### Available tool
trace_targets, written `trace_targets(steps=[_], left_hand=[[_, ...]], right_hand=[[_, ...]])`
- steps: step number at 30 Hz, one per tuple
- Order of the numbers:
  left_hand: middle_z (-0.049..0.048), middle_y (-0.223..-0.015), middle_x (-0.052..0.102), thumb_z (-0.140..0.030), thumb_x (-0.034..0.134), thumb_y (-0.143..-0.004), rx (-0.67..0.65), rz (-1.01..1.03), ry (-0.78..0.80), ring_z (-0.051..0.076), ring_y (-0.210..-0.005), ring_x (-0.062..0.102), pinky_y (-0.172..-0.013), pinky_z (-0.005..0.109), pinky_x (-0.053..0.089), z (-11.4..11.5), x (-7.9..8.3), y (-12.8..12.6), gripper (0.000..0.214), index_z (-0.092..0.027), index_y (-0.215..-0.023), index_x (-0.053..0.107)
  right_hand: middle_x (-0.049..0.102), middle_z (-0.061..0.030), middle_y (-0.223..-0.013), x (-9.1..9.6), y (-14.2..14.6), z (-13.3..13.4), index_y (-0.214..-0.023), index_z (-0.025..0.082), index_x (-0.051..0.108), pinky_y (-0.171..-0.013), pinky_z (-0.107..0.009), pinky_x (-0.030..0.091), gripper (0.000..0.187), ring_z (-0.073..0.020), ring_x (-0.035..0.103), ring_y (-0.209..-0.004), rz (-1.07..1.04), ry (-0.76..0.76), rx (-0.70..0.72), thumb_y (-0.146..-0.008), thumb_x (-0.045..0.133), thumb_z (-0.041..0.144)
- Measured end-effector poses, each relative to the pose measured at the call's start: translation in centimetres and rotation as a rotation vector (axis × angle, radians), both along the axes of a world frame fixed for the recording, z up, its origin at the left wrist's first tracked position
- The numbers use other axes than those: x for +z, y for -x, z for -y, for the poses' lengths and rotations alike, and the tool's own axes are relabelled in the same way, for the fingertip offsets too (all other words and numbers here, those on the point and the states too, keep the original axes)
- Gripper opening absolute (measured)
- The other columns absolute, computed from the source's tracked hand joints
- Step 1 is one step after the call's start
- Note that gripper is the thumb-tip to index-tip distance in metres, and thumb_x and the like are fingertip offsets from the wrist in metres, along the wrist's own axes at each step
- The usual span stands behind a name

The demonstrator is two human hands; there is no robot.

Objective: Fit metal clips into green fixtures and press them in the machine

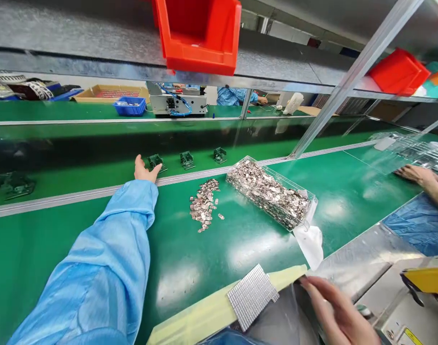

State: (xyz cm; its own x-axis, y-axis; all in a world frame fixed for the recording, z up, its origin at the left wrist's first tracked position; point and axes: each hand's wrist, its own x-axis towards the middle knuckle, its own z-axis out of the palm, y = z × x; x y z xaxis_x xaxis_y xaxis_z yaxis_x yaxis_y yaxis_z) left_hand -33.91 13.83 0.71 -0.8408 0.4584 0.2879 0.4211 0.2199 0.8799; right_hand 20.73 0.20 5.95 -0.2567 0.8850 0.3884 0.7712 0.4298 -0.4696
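My left hand [146, 170] reaches over the far green belt with thumb and fingers apart, beside a small green circuit board assembly [156, 162]; contact is hard to tell. Two similar board assemblies [187, 160] stand to its right on the belt. At the lower right, my right hand [336, 309] is closed, its fingertips around a small dark thing I cannot make out, beside the end of a pale yellow strip [193, 306]. A block of silver metal pieces [253, 296] lies on that strip. A loose pile of small metal parts [203, 205] lies on the green table.
A clear plastic box [310, 211] full of small metal parts stands mid-table, with white paper [310, 244] under its corner. A slanting metal post [351, 76] and a shelf with red bins [201, 60] stand overhead. Another person's hand [416, 173] rests at right near clear trays [420, 151].
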Motion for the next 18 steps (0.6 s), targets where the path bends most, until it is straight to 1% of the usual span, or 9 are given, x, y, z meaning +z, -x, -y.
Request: trace_targets(steps=[2, 4, 6, 8, 10, 11, 14, 16, 18], left_hand=[[0.0191, -0.149, 0.038, -0.027, 0.075, -0.073, 0.017, -0.067, -0.033, 0.027, -0.135, 0.045, -0.104, 0.034, 0.047, 1.9, -1.0, 2.1, 0.089, -0.013, -0.147, 0.028], [0.0195, -0.148, 0.036, -0.024, 0.074, -0.073, 0.123, -0.173, -0.052, 0.027, -0.135, 0.043, -0.108, 0.037, 0.044, 5.4, -1.6, 5.1, 0.086, -0.012, -0.146, 0.029], [0.0213, -0.147, 0.035, -0.020, 0.071, -0.074, 0.298, -0.239, -0.032, 0.029, -0.139, 0.037, -0.115, 0.043, 0.034, 9.9, -1.6, 8.5, 0.081, -0.009, -0.143, 0.029], [0.0232, -0.147, 0.034, -0.018, 0.069, -0.075, 0.473, -0.227, 0.009, 0.031, -0.143, 0.029, -0.119, 0.047, 0.025, 14.5, -1.2, 11.8, 0.076, -0.006, -0.141, 0.031], [0.0257, -0.146, 0.034, -0.020, 0.067, -0.078, 0.595, -0.199, 0.035, 0.034, -0.143, 0.028, -0.119, 0.049, 0.023, 18.2, -0.9, 14.7, 0.072, -0.003, -0.138, 0.032], [0.0267, -0.145, 0.035, -0.023, 0.067, -0.079, 0.636, -0.191, 0.042, 0.035, -0.142, 0.029, -0.119, 0.050, 0.024, 19.4, -0.8, 15.9, 0.072, -0.002, -0.138, 0.032], [0.0266, -0.145, 0.036, -0.030, 0.068, -0.080, 0.689, -0.181, 0.057, 0.035, -0.142, 0.030, -0.119, 0.048, 0.025, 20.8, -0.9, 19.0, 0.076, -0.002, -0.140, 0.031], [0.0255, -0.150, 0.030, -0.031, 0.071, -0.079, 0.683, -0.168, 0.062, 0.034, -0.145, 0.025, -0.120, 0.048, 0.022, 20.3, -1.1, 20.4, 0.080, -0.005, -0.143, 0.029], [0.0247, -0.153, 0.025, -0.029, 0.072, -0.079, 0.669, -0.150, 0.077, 0.035, -0.146, 0.021, -0.120, 0.049, 0.021, 19.5, -1.1, 21.4, 0.081, -0.006, -0.144, 0.029]], right_hand=[[0.075, -0.0062, -0.095, -0.3, 4.6, -3.1, -0.100, 0.026, 0.070, -0.070, -0.034, 0.062, 0.027, -0.0259, 0.073, -0.083, -0.045, 0.107, 0.210, -0.096, 0.048, 0.042], [0.075, -0.0083, -0.095, -1.3, 9.3, -6.7, -0.101, 0.022, 0.069, -0.074, -0.035, 0.061, 0.030, -0.0253, 0.072, -0.084, 0.015, 0.109, 0.357, -0.096, 0.045, 0.038], [0.075, -0.0108, -0.097, -2.9, 13.3, -10.0, -0.104, 0.019, 0.069, -0.077, -0.039, 0.060, 0.035, -0.0273, 0.072, -0.086, 0.118, -0.001, 0.432, -0.095, 0.042, 0.038], [0.075, -0.0121, -0.099, -5.0, 16.1, -12.7, -0.104, 0.019, 0.069, -0.080, -0.046, 0.059, 0.038, -0.0305, 0.071, -0.090, 0.210, -0.158, 0.465, -0.094, 0.039, 0.038], [0.075, -0.0119, -0.098, -7.1, 17.5, -14.7, -0.103, 0.020, 0.069, -0.081, -0.049, 0.058, 0.035, -0.0317, 0.070, -0.091, 0.287, -0.278, 0.530, -0.090, 0.040, 0.034], [0.074, -0.0116, -0.098, -8.1, 17.7, -15.5, -0.104, 0.022, 0.069, -0.080, -0.050, 0.057, 0.033, -0.0322, 0.070, -0.091, 0.311, -0.329, 0.570, -0.088, 0.040, 0.030], [0.073, -0.0088, -0.093, -9.8, 17.0, -16.7, -0.112, 0.034, 0.064, -0.071, -0.052, 0.054, 0.043, -0.0333, 0.068, -0.083, 0.296, -0.441, 0.672, -0.076, 0.043, 0.022], [0.072, -0.0090, -0.092, -9.8, 16.2, -16.4, -0.119, 0.038, 0.060, -0.069, -0.055, 0.053, 0.052, -0.0351, 0.065, -0.080, 0.306, -0.460, 0.714, -0.071, 0.045, 0.023], [0.071, -0.0102, -0.098, -9.3, 15.7, -15.7, -0.124, 0.038, 0.058, -0.073, -0.058, 0.052, 0.054, -0.0369, 0.064, -0.086, 0.350, -0.451, 0.723, -0.073, 0.045, 0.025]])
